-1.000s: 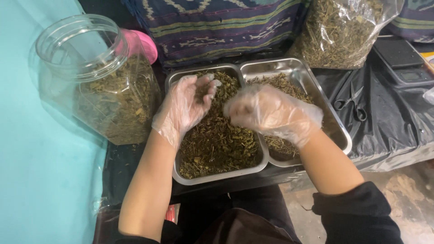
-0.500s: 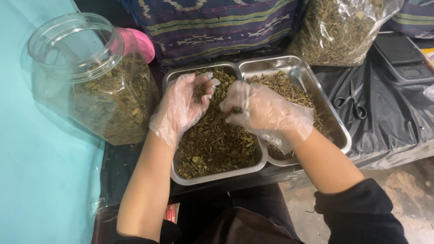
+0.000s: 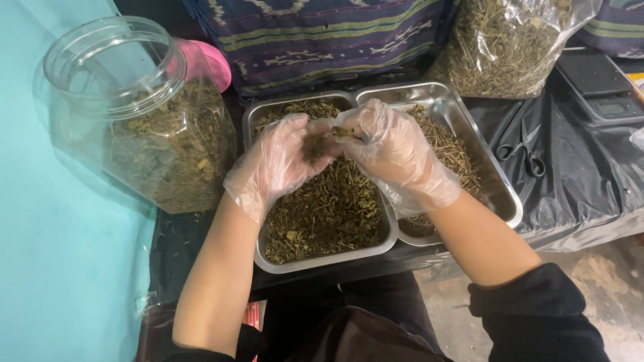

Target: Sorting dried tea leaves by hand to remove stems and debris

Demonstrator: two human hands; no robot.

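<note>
- The left hand, in a thin clear glove, is cupped palm-up over the left steel tray, its fingers curled round a small clump of dried herb resting in the palm.
- The right hand, gloved the same way, meets it from the other side; its fingertips are pinched together on a bit of the clump, right at the left thumb.
- Both hands hover just above the heap of dried leaves filling the left tray, not touching it.
- To do this picking well, I'd say: keep the hands low and over the tray so crumbs drop back in, pull gently so stems come away whole, and keep the pinch light so the glove doesn't tear.
- The right steel tray sits touching the left one, holding a thinner, twiggier layer.
- To the left stands a big clear plastic jar, open-mouthed and part full of herb, a pink lid behind it.
- Farther right, on black sheeting, lie scissors and a small scale; a clear bag of herb stands behind the trays.
</note>
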